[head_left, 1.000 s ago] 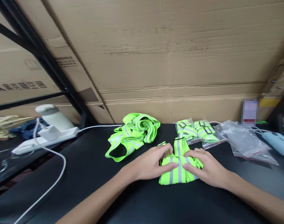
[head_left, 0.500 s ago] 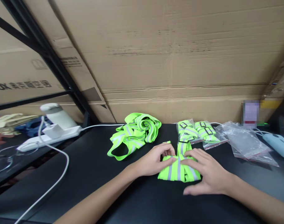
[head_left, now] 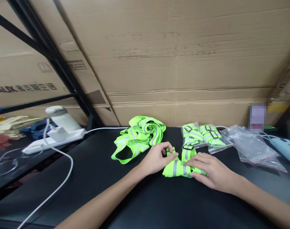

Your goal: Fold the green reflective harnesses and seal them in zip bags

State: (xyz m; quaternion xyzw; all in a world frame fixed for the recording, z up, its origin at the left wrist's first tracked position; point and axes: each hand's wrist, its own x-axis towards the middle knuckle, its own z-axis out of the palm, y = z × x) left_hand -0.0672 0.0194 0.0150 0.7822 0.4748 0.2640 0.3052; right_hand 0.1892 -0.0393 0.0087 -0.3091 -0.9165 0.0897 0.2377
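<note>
A folded lime-green reflective strap [head_left: 175,168] with silver stripes lies on the black table in front of me. My left hand [head_left: 158,158] pinches its upper left part between thumb and fingers. At the right end, my right hand [head_left: 213,171] grips the folds, fingers on top and thumb at the near edge. A short length with a black buckle [head_left: 188,148] sticks out from the far side, between my hands. Behind my left hand sits a loose heap of the same strap [head_left: 140,136].
Two clear bags with packed straps [head_left: 194,135] lie at the back, beside flat plastic bags [head_left: 252,146] and a light blue device [head_left: 285,149]. On the left are a power strip [head_left: 31,148], a white bottle [head_left: 64,119] and a cable [head_left: 61,187]. Cardboard [head_left: 171,70] stands behind.
The near part of the strap bundle has been folded up, making it narrower. My right thumb has closed in against its near edge, and my left hand has moved slightly left and away from me.
</note>
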